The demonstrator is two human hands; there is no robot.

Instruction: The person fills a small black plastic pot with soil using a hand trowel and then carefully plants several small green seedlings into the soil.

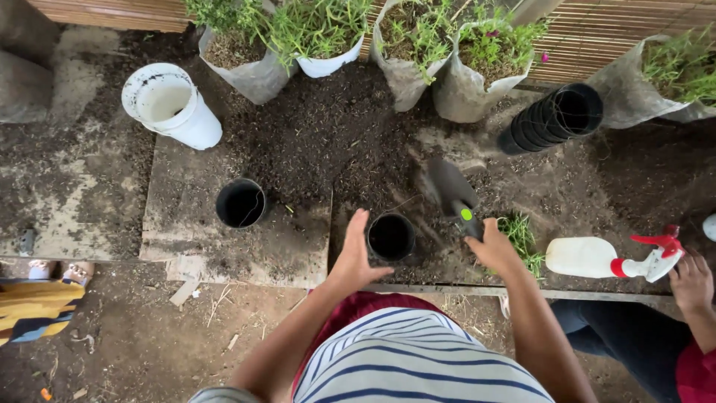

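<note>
My left hand [353, 254] rests against the left side of a small empty black pot [391, 237] standing on the soil-strewn board. Gripped in my right hand [494, 246] is a dark garden trowel [450, 186] with a green spot on its handle; its blade points away from me over the loose soil [328, 142], just right of the pot. A second empty black pot [240, 203] stands further left, away from both hands.
A white bucket [171, 104] lies tilted at the back left. Grow bags with green plants [321, 33] line the back. A stack of black pots [552, 118] lies on its side at right. Another person's hand [692, 282] holds a white spray bottle [608, 257]. A small green seedling [522, 239] lies nearby.
</note>
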